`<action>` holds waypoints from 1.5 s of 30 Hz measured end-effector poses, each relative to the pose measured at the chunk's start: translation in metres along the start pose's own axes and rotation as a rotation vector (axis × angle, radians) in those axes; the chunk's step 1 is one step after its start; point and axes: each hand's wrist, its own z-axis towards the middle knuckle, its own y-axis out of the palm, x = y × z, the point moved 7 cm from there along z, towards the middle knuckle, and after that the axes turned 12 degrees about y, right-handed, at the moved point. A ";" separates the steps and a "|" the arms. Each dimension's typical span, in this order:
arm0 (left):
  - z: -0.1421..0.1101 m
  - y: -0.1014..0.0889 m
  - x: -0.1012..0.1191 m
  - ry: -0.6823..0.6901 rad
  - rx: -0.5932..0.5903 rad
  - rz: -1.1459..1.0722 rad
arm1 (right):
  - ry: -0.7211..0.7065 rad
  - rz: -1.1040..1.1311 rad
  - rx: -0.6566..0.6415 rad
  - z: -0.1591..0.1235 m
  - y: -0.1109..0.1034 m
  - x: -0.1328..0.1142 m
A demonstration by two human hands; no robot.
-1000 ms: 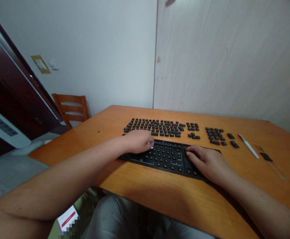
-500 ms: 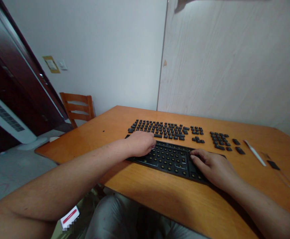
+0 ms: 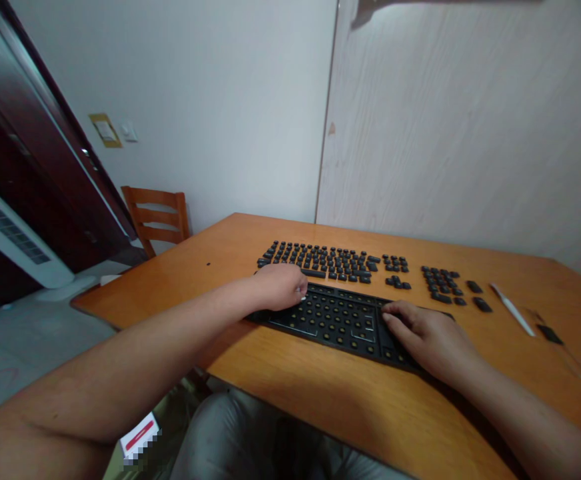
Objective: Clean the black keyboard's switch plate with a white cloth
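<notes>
A black keyboard (image 3: 339,321) with its keycaps off lies on the table, bare key posts showing. My left hand (image 3: 281,287) is closed over its left part, fingers curled down. A small white piece (image 3: 302,297) shows at the fingertips; I cannot make out its kind. The right part of the keyboard is under my right hand (image 3: 428,333), whose thumb and fingers press on it and hide much of the number pad area. Behind the keyboard, loose black keycaps (image 3: 338,257) lie in rows laid out like a keyboard.
On the right of the wooden table (image 3: 290,363) are a group of number pad keycaps (image 3: 440,283), a white pen-like tool (image 3: 513,310) and a small black piece with a thin cable (image 3: 550,333). A wooden chair (image 3: 155,217) stands at the far left, before the wall.
My left hand has shifted slightly left and down along the keyboard, still closed. My right hand stays in place on the keyboard's right side.
</notes>
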 end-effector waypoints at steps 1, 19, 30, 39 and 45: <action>-0.001 -0.003 0.005 0.028 0.013 0.062 | 0.001 0.000 0.002 0.000 0.000 0.000; -0.007 -0.003 0.008 0.138 0.062 0.196 | -0.026 0.010 0.013 -0.001 -0.002 -0.002; -0.006 0.007 -0.023 0.060 0.021 -0.076 | -0.025 0.010 0.024 -0.002 -0.001 -0.001; -0.011 -0.002 -0.007 0.097 0.036 0.134 | -0.023 0.007 0.030 -0.001 -0.001 0.001; -0.013 -0.002 -0.009 0.057 0.037 0.116 | 0.007 -0.012 -0.002 -0.001 0.001 0.002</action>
